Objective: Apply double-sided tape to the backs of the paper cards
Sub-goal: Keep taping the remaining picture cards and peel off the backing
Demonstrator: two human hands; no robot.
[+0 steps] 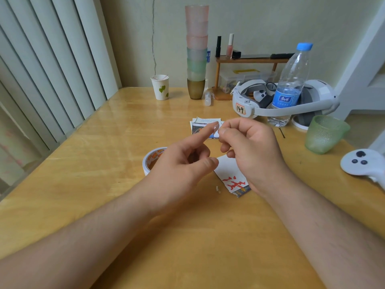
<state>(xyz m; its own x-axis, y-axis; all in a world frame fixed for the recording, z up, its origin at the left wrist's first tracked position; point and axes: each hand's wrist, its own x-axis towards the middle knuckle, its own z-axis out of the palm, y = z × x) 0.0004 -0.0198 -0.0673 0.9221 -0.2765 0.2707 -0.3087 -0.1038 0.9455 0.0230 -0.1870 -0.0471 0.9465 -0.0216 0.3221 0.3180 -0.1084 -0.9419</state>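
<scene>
Paper cards lie in two spots on the wooden table [104, 184]: a small overlapping pile [201, 124] past the hands, and a near card [231, 176] under the right wrist, white side up with a red character, one corner aimed away toward the pile and its long axis running diagonally back toward the person's right. A printed edge peeks out beneath it, so there may be a second card there; I cannot count the far pile exactly.

Tabletop is glossy, honey-coloured wood, set against a pale wall with a crack running up it, and vertical blinds [52, 69] hang along the left side.

Left hand [183, 161] hovers above the table, index finger straight out with a small pale scrap of tape [215, 126] stuck on its tip, the other fingers curled loosely. Right hand [252, 144] has thumb and forefinger pinched together right at that fingertip, seemingly on the scrap's edge.

One tape roll [152, 158] lies flat on the table, half hidden behind the left hand.

Count along the back: one paper cup [160, 87], one tall stack of tumblers [196, 51], one water bottle [291, 84] with a blue cap, one white headset [270, 101], one green glass [325, 133], one white controller [362, 163] at the right edge.
</scene>
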